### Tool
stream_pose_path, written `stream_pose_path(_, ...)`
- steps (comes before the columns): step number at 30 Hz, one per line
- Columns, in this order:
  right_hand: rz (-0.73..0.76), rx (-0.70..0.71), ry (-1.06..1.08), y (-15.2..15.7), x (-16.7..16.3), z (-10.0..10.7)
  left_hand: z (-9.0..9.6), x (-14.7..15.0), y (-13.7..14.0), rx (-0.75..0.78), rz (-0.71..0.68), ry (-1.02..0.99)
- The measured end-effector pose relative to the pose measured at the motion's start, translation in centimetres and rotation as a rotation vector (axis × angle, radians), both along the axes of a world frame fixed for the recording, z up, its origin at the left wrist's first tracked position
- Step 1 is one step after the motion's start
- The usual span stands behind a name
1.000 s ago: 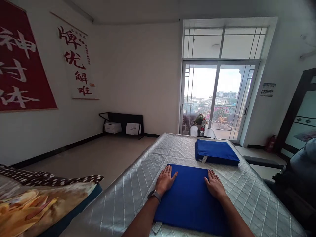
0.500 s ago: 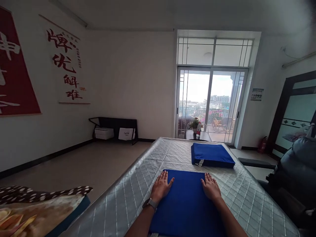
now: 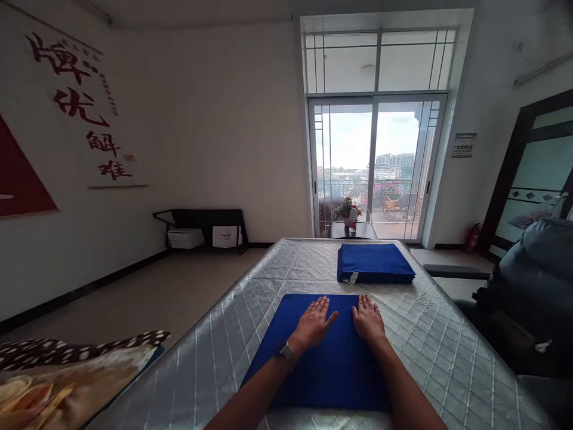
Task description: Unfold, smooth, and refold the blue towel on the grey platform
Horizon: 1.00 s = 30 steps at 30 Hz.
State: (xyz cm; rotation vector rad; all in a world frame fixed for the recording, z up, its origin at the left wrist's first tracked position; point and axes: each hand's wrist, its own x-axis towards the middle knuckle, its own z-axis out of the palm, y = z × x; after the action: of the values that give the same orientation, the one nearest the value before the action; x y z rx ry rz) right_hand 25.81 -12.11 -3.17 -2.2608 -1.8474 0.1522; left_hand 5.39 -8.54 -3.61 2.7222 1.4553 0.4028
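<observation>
A folded blue cloth lies flat on the silver quilted table cover in front of me. My left hand, with a watch on its wrist, rests palm down on the upper middle of the cloth, fingers stretched out and thumb apart. Near the cloth's far right edge, my right hand also lies flat with its fingers extended. Neither hand grips anything. Farther off stands a stack of folded blue cloths with a white tag at its near left corner.
Past the table's far end, a small dark table holds a potted plant and a bottle. Dark bags sit at the right edge. A patterned cloth lies at lower left. A black rack stands by the wall.
My left hand has slid from the cloth's left edge inward toward its middle. My right hand stays flat near the right edge. The camera view has shifted slightly.
</observation>
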Motion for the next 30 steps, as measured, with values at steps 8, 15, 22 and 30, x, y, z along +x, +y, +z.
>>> stream_pose_path(8, 0.086, -0.017, -0.101, -0.1, 0.9, -1.0, -0.4, 10.5, -0.3, 0.025, -0.276, -0.068)
stream_pose_path(15, 0.016, 0.011, -0.04, 0.4, 0.4, -0.6, -0.9, 4.6, 0.8, -0.05, -0.05, -0.048)
stream_pose_path(22, 0.005, -0.005, -0.035, 0.5, 0.2, -0.5, -0.4, -6.5, 2.7, -0.091, 0.214, -0.019)
stream_pose_path(30, -0.002, -0.011, -0.063, 0.6, 0.2, -0.4, -0.5, -9.5, 2.7, -0.069, 0.31, -0.076)
